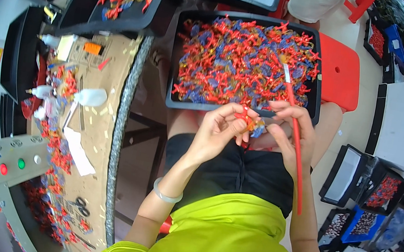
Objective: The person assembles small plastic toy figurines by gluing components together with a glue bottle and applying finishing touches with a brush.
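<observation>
Above my lap, my left hand (221,132) pinches a small plastic figure (255,129) in red, orange and blue between thumb and fingertips. My right hand (293,136) is closed around a long brush (298,132) with a red handle; its pale ferrule and tan bristles point up and away from me, over the tray. The right thumb and fingertips are close beside the figure; whether they touch it I cannot tell. Just beyond both hands, a black tray (171,80) rests across my knees, heaped with similar red, blue and amber figures (243,63).
To the left stands a cardboard-covered table (103,135) with white squeeze bottles (91,97), scissors (83,206), and scattered figures. Another filled black tray (150,19) is at its far end. A red stool (337,69) supports the tray's right side. Bins of small parts (384,191) line the right.
</observation>
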A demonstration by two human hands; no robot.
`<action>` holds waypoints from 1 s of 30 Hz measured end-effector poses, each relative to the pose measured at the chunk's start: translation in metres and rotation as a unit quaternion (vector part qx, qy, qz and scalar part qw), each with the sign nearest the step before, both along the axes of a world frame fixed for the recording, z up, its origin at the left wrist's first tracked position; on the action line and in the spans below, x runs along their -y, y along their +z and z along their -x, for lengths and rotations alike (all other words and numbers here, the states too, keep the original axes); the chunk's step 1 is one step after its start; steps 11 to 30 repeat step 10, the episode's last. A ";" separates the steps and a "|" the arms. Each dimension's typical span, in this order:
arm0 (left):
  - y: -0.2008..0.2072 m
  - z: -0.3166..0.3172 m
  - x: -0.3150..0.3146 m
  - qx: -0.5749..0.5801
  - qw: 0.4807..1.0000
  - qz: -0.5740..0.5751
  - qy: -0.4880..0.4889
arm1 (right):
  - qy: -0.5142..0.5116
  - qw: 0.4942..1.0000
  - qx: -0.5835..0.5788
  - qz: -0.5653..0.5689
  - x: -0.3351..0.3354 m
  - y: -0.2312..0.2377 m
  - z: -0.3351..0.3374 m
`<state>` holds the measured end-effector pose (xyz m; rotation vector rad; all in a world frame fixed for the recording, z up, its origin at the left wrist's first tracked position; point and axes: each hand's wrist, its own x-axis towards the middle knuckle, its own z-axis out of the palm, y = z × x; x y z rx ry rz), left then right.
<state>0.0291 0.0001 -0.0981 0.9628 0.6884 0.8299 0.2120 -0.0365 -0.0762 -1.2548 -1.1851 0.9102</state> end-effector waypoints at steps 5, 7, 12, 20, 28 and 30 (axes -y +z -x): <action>-0.001 0.019 0.027 -0.011 0.989 0.089 0.114 | 0.155 0.979 -0.088 0.101 0.000 -0.007 0.027; -0.005 0.020 0.033 0.064 0.982 0.106 0.140 | 0.123 0.983 -0.120 0.060 0.005 -0.020 0.036; -0.003 0.014 0.044 0.156 0.966 0.147 0.144 | 0.026 0.979 -0.203 0.024 0.012 -0.027 0.051; -0.003 0.014 0.044 0.156 0.966 0.147 0.144 | 0.026 0.979 -0.203 0.024 0.012 -0.027 0.051; -0.003 0.014 0.044 0.156 0.966 0.147 0.144 | 0.026 0.979 -0.203 0.024 0.012 -0.027 0.051; -0.003 0.014 0.044 0.156 0.966 0.147 0.144 | 0.026 0.979 -0.203 0.024 0.012 -0.027 0.051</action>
